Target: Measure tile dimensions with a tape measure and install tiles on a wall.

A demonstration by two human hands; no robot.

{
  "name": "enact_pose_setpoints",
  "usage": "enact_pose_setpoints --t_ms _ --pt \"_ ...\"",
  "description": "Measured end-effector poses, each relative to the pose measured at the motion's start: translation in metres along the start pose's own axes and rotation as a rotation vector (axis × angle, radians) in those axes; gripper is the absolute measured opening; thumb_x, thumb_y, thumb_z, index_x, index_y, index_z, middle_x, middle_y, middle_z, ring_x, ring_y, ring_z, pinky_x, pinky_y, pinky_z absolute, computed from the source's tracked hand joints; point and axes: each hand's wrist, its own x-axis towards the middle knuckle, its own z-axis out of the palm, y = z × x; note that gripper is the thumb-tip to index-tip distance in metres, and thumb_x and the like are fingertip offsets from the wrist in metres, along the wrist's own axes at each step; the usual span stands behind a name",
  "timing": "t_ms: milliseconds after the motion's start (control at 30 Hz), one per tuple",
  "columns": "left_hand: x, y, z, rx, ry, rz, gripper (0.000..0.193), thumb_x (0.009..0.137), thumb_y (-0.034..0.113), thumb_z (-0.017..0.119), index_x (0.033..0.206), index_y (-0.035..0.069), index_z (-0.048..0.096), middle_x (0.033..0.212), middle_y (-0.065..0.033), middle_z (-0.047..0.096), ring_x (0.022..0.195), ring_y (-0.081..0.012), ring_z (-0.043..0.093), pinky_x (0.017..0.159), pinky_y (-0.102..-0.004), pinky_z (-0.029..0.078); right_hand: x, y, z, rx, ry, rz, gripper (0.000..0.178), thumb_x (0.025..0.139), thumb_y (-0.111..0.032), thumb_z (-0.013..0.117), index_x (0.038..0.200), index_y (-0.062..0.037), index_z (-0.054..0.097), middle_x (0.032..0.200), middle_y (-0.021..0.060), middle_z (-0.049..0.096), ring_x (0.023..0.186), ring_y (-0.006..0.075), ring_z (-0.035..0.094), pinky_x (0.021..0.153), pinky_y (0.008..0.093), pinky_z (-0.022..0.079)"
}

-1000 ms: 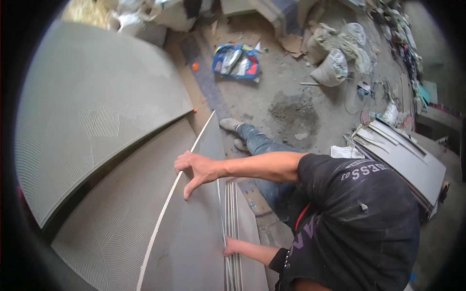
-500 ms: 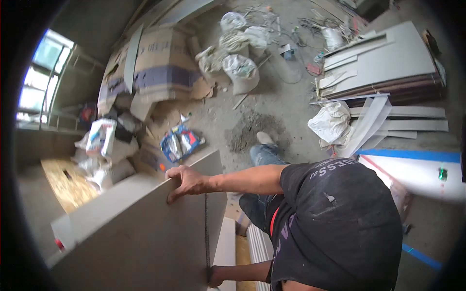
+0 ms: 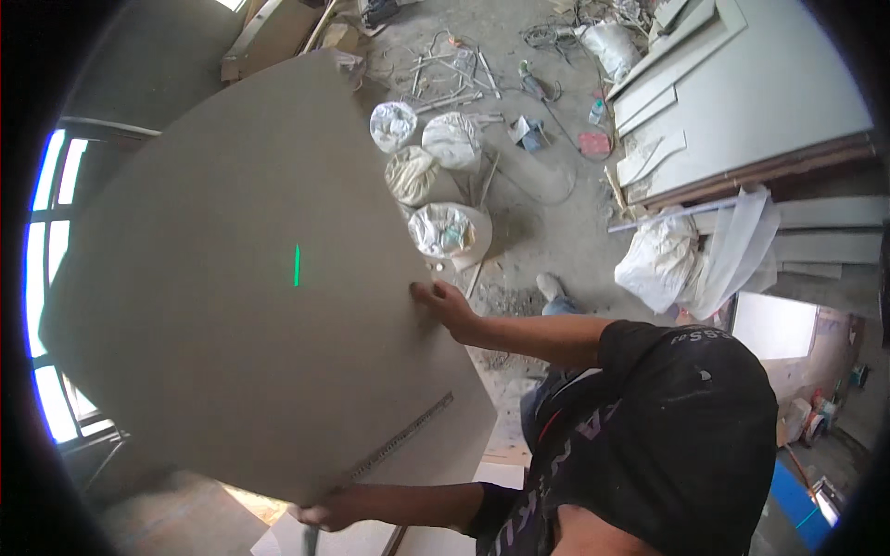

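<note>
A large grey flat board [image 3: 213,352] stands before me on the left, its broad face toward me. My right hand [image 3: 449,309] is closed on its right edge, fingers on the face. At the lower edge my left hand [image 3: 332,511] is closed, partly blurred. A thin grey stick-like piece [image 3: 311,539] shows under that hand; I cannot tell whether I hold it as well. A dark speckled strip [image 3: 408,431] runs slantwise across the board's lower part, and a short green light line [image 3: 297,266] falls on its face.
Several filled white sacks [image 3: 451,232] stand past the board's right edge. Stacked panels [image 3: 760,111] lie at the far right beside a white bag [image 3: 660,258] and clear plastic sheeting [image 3: 742,243]. Cables and thin scraps [image 3: 454,79] litter the far floor. A window [image 3: 51,278] is at the left.
The board has swung from nearly edge-on to broad face toward me, covering the cardboard stack. My right hand has moved right and slightly up, my left hand to the left. The view has shifted.
</note>
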Motion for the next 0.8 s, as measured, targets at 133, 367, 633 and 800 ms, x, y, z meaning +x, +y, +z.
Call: enact_pose_setpoints --t_ms 133,367,633,800 --pt "-0.065 0.079 0.066 0.137 -0.431 0.286 0.06 0.109 0.051 0.047 0.118 -0.003 0.07 0.119 -0.016 0.069 0.104 -0.0294 0.067 0.09 -0.0436 0.055 0.068 -0.056 -0.057 0.194 0.198 0.08 0.079 0.094 -0.067 0.069 0.126 0.0049 0.064 0.114 0.012 0.066 0.096 0.0215 0.062 0.082 0.0378 0.051" --pt "-0.082 -0.002 0.217 0.297 -1.143 0.166 0.057 0.112 0.05 0.048 0.103 -0.002 0.068 0.075 -0.0013 0.053 0.074 -0.0151 0.049 0.066 -0.0341 0.043 0.163 -0.085 -0.155 0.142 0.361 0.289 0.09 0.099 -0.075 0.052 0.147 0.0012 0.054 0.14 0.0154 0.062 0.131 0.0308 0.059 0.112 0.044 0.045" --pt "-0.185 -0.116 0.466 0.474 -1.258 0.163 0.054 0.109 0.05 0.054 0.095 0.001 0.07 0.074 -0.017 0.066 0.068 -0.03 0.063 0.067 -0.043 0.048 0.312 -0.095 -0.246 0.174 0.507 0.323 0.099 0.097 -0.079 0.046 0.163 -0.0061 0.033 0.165 0.0121 0.04 0.151 0.0308 0.04 0.124 0.0464 0.032" --pt "-0.247 -0.2 0.606 0.58 -1.394 0.271 0.058 0.108 0.053 0.047 0.09 0.002 0.066 0.083 -0.0261 0.069 0.083 -0.0507 0.065 0.072 -0.0566 0.049 0.408 -0.069 -0.295 0.116 0.649 0.34 0.094 0.1 -0.076 0.046 0.16 -0.0051 0.035 0.161 0.0112 0.047 0.143 0.0294 0.05 0.117 0.0447 0.042"
